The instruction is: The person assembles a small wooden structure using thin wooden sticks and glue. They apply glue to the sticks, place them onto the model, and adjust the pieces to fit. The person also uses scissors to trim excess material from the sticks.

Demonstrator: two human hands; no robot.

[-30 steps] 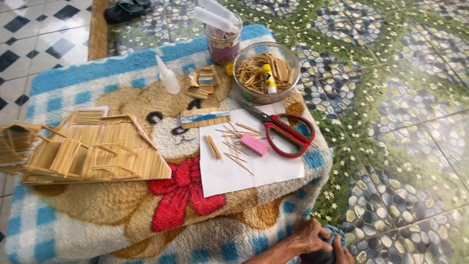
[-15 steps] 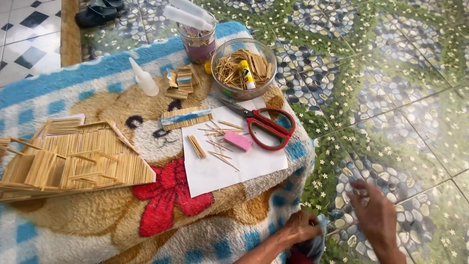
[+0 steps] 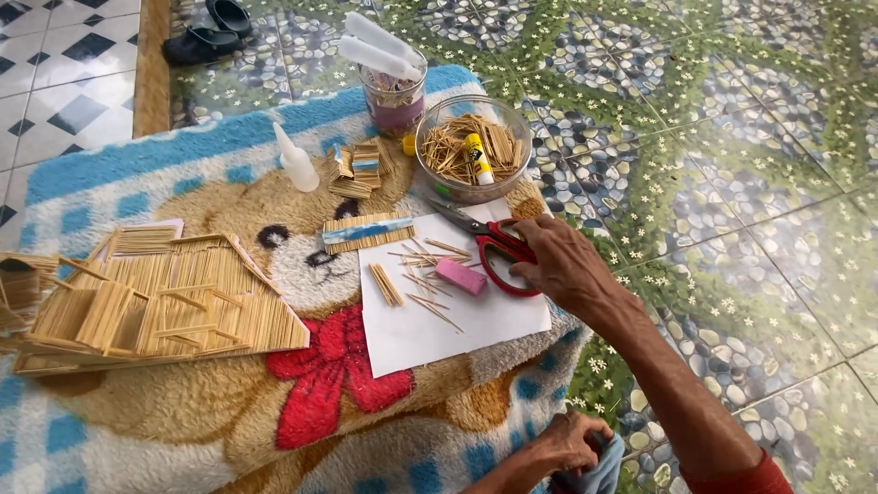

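Observation:
My right hand point(image 3: 565, 265) lies over the handles of the red scissors point(image 3: 494, 261), fingers curled onto them, at the right edge of a white paper sheet point(image 3: 416, 334). A pink eraser point(image 3: 460, 276) and several loose thin sticks point(image 3: 416, 261) lie on the sheet just left of that hand. My left hand point(image 3: 567, 441) is low at the bottom edge, off the side of the blanket, closed on a blue-grey cloth point(image 3: 605, 465).
A flat house model of thin sticks point(image 3: 165, 297) lies at the left on a bear-pattern blanket point(image 3: 229, 421). Behind the paper stand a clear bowl point(image 3: 515, 117) of sticks holding a yellow glue stick, a cup of tubes point(image 3: 393, 101) and a small glue bottle point(image 3: 297, 165). Black sandals point(image 3: 206, 32) sit on the floor beyond.
My right hand came up from the floor at the lower right and landed on the scissors. The view drew closer to the blanket. My left hand stayed low.

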